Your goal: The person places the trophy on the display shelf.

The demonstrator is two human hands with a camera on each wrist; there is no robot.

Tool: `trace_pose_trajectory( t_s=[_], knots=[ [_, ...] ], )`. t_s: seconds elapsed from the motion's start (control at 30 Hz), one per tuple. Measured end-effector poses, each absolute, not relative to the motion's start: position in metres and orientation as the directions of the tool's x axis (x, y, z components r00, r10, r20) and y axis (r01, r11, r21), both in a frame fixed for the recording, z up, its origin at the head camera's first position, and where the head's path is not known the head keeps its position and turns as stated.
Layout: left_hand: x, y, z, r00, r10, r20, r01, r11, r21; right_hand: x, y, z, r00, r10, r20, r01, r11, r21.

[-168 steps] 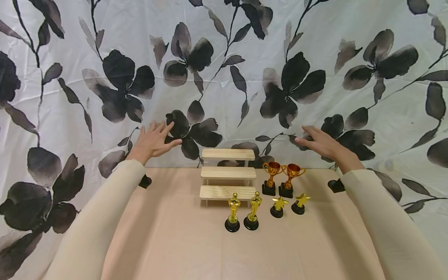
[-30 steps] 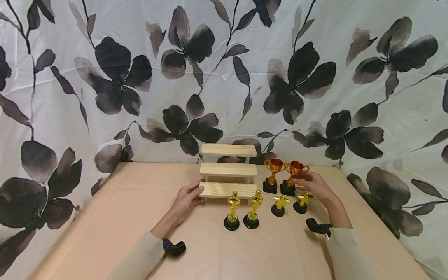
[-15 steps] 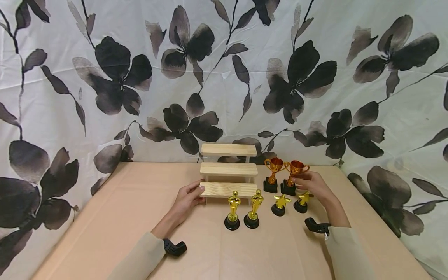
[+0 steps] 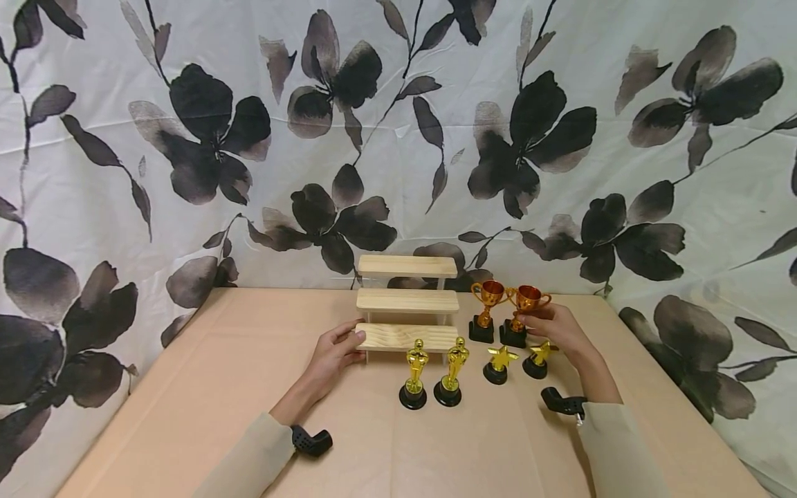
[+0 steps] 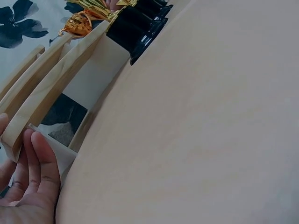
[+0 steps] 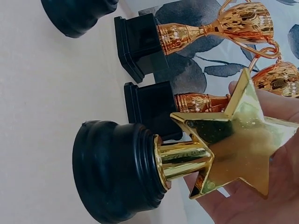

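Observation:
My left hand (image 4: 334, 351) grips the left end of the lowest step of a three-tier wooden display stand (image 4: 407, 301). In the left wrist view its thumb and fingers lie round the board's end (image 5: 18, 135). My right hand (image 4: 556, 328) holds the stem of the right-hand copper-coloured trophy cup (image 4: 528, 299), which stands on a square black base. Beside it is a matching trophy cup (image 4: 489, 294). A gold star trophy (image 6: 238, 144) covers part of my right hand in the right wrist view.
Two gold figure trophies, one on the left (image 4: 414, 377) and one on the right (image 4: 452, 373), stand before the lowest step. Another star trophy (image 4: 498, 363) stands right of them. A floral cloth (image 4: 398, 138) hangs behind the beige table (image 4: 373, 449).
Both hands have come down from beside the cloth, the left to the stand and the right to the right-hand trophy cup. Over the last second they have hardly moved.

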State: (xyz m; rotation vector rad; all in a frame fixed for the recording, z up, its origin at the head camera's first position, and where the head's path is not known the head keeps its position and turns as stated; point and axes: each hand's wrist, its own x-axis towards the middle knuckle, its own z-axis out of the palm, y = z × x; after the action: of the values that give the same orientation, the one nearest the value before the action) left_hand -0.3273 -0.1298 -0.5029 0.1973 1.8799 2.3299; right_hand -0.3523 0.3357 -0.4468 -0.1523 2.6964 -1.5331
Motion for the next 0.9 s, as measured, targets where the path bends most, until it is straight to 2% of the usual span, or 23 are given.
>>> trace_pose_trajectory(
  t_s=[0.9],
  knots=[
    [-0.3198, -0.1335, -0.4990, -0.970, 0.243, 0.024, -0.025, -0.195, 0.981, -0.3512, 0.3323, -0.4467, -0.995, -0.093, 0.039, -0.081, 0.515, -0.853]
  ],
)
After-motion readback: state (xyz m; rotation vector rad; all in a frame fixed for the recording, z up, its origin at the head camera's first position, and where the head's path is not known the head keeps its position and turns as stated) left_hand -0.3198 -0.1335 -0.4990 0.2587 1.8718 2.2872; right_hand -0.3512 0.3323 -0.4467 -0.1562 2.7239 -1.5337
